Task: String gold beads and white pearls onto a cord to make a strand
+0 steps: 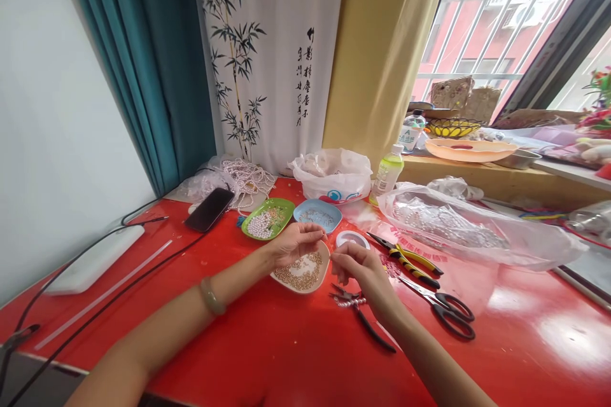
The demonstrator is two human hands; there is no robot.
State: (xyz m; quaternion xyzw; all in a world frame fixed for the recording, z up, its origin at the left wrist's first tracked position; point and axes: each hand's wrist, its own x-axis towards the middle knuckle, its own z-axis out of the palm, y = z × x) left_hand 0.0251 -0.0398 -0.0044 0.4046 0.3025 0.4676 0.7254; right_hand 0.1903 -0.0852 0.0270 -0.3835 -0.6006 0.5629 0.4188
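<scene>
My left hand point(298, 244), a green bangle point(212, 296) on its wrist, is over a pale dish point(326, 262) of small gold beads. Its thumb and fingertips are pinched together. Just to the right, my right hand point(361, 265) also pinches, its fingertips close to the left ones. Whatever is between the fingers of either hand is too small to name. Below the right hand lies a short string of pearly beads point(352, 303) across small dark-handled pliers point(375, 332); I cannot tell whether it joins the hand. A white round spool point(352, 239) sits behind the right hand.
Behind the hands are a green tray point(289, 205) and a blue tray point(338, 219), both with beads. Yellow-black pliers point(420, 259) and scissors point(453, 313) lie right. Plastic bags point(334, 178), a bottle point(389, 172), a phone point(210, 209) and cables point(124, 289) surround the red tabletop point(267, 356).
</scene>
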